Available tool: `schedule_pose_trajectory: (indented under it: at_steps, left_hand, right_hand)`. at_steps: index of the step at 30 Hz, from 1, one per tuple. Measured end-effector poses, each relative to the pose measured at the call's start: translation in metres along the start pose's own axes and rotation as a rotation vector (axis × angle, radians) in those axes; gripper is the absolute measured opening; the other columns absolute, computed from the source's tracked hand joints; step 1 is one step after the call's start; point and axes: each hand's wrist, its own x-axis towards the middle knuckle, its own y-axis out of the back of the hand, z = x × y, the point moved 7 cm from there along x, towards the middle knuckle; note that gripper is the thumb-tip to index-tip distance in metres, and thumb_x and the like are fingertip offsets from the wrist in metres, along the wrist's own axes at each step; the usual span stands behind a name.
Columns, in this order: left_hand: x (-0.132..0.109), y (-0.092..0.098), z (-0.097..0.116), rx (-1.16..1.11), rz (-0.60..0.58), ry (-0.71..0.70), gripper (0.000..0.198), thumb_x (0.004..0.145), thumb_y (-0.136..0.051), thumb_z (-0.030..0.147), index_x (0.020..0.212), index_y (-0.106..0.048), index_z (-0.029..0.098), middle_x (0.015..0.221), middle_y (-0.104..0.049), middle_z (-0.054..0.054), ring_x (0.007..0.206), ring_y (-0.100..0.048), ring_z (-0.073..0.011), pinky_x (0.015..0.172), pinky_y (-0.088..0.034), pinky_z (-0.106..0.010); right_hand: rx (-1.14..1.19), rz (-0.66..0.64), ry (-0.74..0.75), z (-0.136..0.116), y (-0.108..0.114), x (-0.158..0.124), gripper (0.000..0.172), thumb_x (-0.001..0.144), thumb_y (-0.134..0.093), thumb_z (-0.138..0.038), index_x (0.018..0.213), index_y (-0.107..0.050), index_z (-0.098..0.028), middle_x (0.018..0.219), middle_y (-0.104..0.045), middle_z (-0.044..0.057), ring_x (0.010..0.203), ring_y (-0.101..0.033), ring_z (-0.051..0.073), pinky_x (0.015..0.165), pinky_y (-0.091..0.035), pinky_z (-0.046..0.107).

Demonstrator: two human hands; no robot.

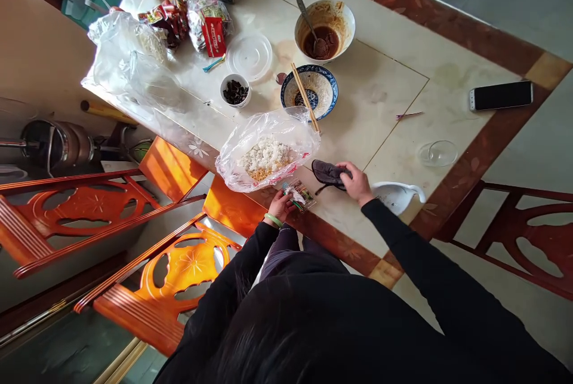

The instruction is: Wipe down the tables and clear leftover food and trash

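Observation:
My left hand (280, 205), with a green bracelet at the wrist, is closed on a small clear packet (299, 194) with coloured print, lying at the table's near edge. My right hand (356, 181) grips a dark, flat, soft object (327, 173) that rests on the table just right of the packet. Both arms wear black sleeves. A clear plastic bag of white rice (267, 150) lies just behind my left hand.
A blue-rimmed bowl with chopsticks (310, 91), a white bowl of brown sauce with a spoon (324, 28), a small cup of dark bits (235, 91), a plastic lid (249, 56), snack bags (179, 17), a phone (501, 95) and a white dish (396, 196) sit on the table. Orange chairs (174, 264) stand left.

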Motion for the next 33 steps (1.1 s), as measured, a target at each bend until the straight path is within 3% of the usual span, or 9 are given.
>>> schedule_pose_trajectory:
  at_steps: [3,6,9,13,16,18,24,30,33]
  left_hand:
    - [-0.001,-0.001,0.002,0.005,0.003,-0.014,0.042,0.071,-0.089,0.013,0.098,-0.059,0.022,0.082,-0.069,0.004,0.062,-0.068,-0.01,0.062,-0.057,-0.023]
    - [-0.001,-0.001,0.003,0.009,0.01,-0.017,0.043,0.071,-0.091,0.014,0.098,-0.058,0.022,0.082,-0.068,0.004,0.063,-0.067,-0.0097,0.062,-0.057,-0.023]
    - [-0.001,-0.001,0.001,0.007,0.015,-0.004,0.044,0.071,-0.092,0.016,0.099,-0.059,0.022,0.082,-0.069,0.004,0.064,-0.069,-0.01,0.063,-0.057,-0.023]
    - [-0.002,-0.002,0.001,-0.007,0.004,-0.014,0.044,0.071,-0.092,0.015,0.1,-0.059,0.022,0.083,-0.07,0.003,0.063,-0.068,-0.0094,0.063,-0.058,-0.022]
    - [-0.004,-0.003,0.001,-0.008,-0.002,-0.015,0.043,0.07,-0.091,0.015,0.1,-0.061,0.022,0.084,-0.071,0.002,0.063,-0.068,-0.0099,0.062,-0.058,-0.022]
    - [-0.004,-0.003,0.001,-0.005,0.003,-0.009,0.043,0.069,-0.092,0.016,0.099,-0.061,0.021,0.083,-0.071,0.002,0.064,-0.069,-0.0108,0.061,-0.058,-0.022]
    - [-0.003,-0.002,0.0,0.014,0.0,-0.006,0.044,0.069,-0.093,0.018,0.1,-0.062,0.022,0.086,-0.072,0.002,0.065,-0.071,-0.0111,0.06,-0.057,-0.022]
    - [-0.002,-0.001,0.0,0.018,0.023,-0.007,0.044,0.068,-0.092,0.018,0.098,-0.061,0.022,0.082,-0.068,0.003,0.062,-0.066,-0.0091,0.062,-0.056,-0.022]
    - [0.0,0.0,0.0,0.032,0.021,-0.005,0.045,0.067,-0.092,0.019,0.099,-0.061,0.022,0.083,-0.067,0.004,0.064,-0.066,-0.0091,0.065,-0.056,-0.022]
  right_hand:
    - [0.02,-0.142,0.003,-0.004,0.009,0.055,0.029,0.087,-0.06,-0.024,0.109,-0.079,-0.021,0.105,-0.08,0.007,0.1,-0.072,0.026,0.106,-0.058,0.046]
    - [-0.039,0.162,0.079,-0.014,0.027,0.091,0.038,0.089,-0.062,-0.025,0.124,-0.075,-0.02,0.131,-0.073,0.014,0.123,-0.066,0.029,0.12,-0.05,0.05]
    - [-0.138,0.435,0.077,-0.018,0.014,0.078,0.044,0.096,-0.06,-0.03,0.138,-0.067,-0.017,0.149,-0.059,0.021,0.143,-0.054,0.034,0.127,-0.041,0.059]
    - [-0.243,0.305,0.116,-0.024,-0.041,0.03,0.06,0.096,-0.069,-0.038,0.151,-0.058,-0.015,0.164,-0.045,0.024,0.158,-0.037,0.041,0.13,-0.033,0.067]
    - [-0.285,0.182,0.154,-0.029,-0.058,0.011,0.058,0.101,-0.062,-0.036,0.155,-0.056,-0.013,0.169,-0.039,0.024,0.162,-0.028,0.039,0.133,-0.029,0.064]
    - [-0.323,0.141,0.152,-0.032,-0.054,0.022,0.051,0.104,-0.056,-0.031,0.152,-0.06,-0.015,0.167,-0.043,0.022,0.159,-0.032,0.037,0.132,-0.031,0.063]
    - [-0.313,0.182,0.159,-0.043,-0.036,0.1,0.047,0.105,-0.047,-0.024,0.147,-0.068,-0.02,0.152,-0.052,0.021,0.144,-0.042,0.042,0.123,-0.035,0.069]
    - [-0.429,0.116,0.142,-0.04,-0.039,0.055,0.048,0.099,-0.053,-0.018,0.143,-0.072,-0.021,0.138,-0.06,0.021,0.125,-0.052,0.039,0.11,-0.046,0.06]
    - [-0.473,0.122,0.152,-0.041,-0.032,0.078,0.043,0.101,-0.052,-0.019,0.137,-0.075,-0.022,0.134,-0.062,0.02,0.121,-0.053,0.037,0.106,-0.048,0.056]
